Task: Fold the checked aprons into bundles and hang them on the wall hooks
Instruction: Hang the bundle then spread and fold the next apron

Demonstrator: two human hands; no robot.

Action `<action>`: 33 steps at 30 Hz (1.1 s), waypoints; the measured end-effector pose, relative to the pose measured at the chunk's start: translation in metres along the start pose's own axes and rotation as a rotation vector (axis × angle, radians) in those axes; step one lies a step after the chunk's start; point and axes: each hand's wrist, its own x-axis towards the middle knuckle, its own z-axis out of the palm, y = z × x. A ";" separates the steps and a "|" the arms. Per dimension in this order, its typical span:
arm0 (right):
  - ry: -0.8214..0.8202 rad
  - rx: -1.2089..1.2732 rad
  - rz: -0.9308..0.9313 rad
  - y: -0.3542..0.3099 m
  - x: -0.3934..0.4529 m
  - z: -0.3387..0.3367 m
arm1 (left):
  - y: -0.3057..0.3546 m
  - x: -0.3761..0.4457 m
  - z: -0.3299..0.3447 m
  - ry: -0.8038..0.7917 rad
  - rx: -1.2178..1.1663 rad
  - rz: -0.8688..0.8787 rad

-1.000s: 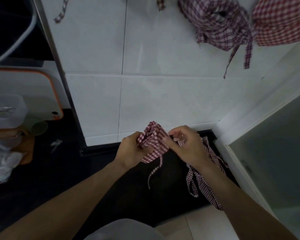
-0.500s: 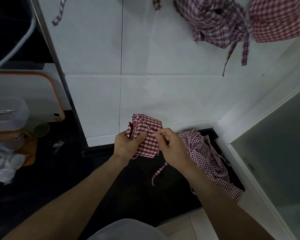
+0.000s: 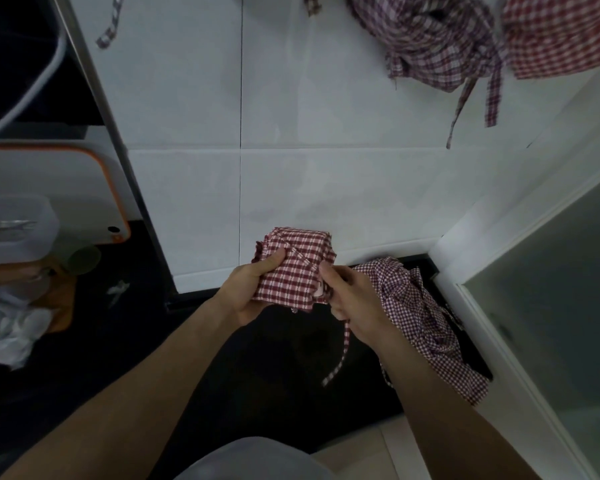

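Observation:
A red-and-white checked apron bundle is held in front of the white tiled wall. My left hand grips its left side, thumb on top. My right hand pinches the bundle's right edge, and a checked strap dangles below it. A second, finer-checked apron lies crumpled on the dark counter at the right. High on the wall hang two bundled aprons, a dark-checked one and a red one; their hooks are out of sight.
A dark counter runs under the tiled wall. At the left stand an orange-rimmed white board, a clear plastic container and crumpled plastic. A white door frame closes off the right.
The loose apron has been gathered into a tight folded bundle and lifted slightly. My right hand moved from the top of the cloth to its right edge. The second apron came into view.

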 end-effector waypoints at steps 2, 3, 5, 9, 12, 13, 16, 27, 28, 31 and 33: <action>-0.045 -0.082 0.000 0.000 -0.001 0.002 | -0.001 -0.002 0.004 0.018 0.069 0.016; -0.045 -0.094 0.017 0.002 -0.001 0.004 | 0.000 -0.003 0.007 0.053 0.129 0.039; -0.038 -0.023 0.073 0.008 0.001 0.006 | 0.001 -0.002 0.011 0.112 0.247 0.079; -0.011 0.262 0.145 0.016 0.006 0.010 | -0.001 0.000 0.004 0.000 0.087 0.010; 0.018 0.525 0.179 0.022 0.009 0.017 | -0.014 0.003 -0.002 0.025 0.105 0.017; 0.039 0.579 0.200 0.024 0.010 0.019 | -0.021 0.004 -0.001 0.085 0.297 0.083; 0.062 0.686 0.276 0.027 0.013 0.022 | -0.038 0.012 -0.002 0.252 0.835 0.332; -0.004 1.004 0.299 0.028 0.016 0.025 | -0.058 0.017 0.004 0.117 0.938 0.399; -0.007 1.027 0.296 0.029 0.017 0.028 | -0.059 0.018 0.002 0.075 1.065 0.398; 0.012 0.991 0.284 0.034 0.017 0.032 | -0.059 0.013 0.004 -0.055 1.113 0.357; 0.039 0.909 0.306 0.041 0.017 0.032 | -0.052 0.007 0.010 -0.124 0.862 0.212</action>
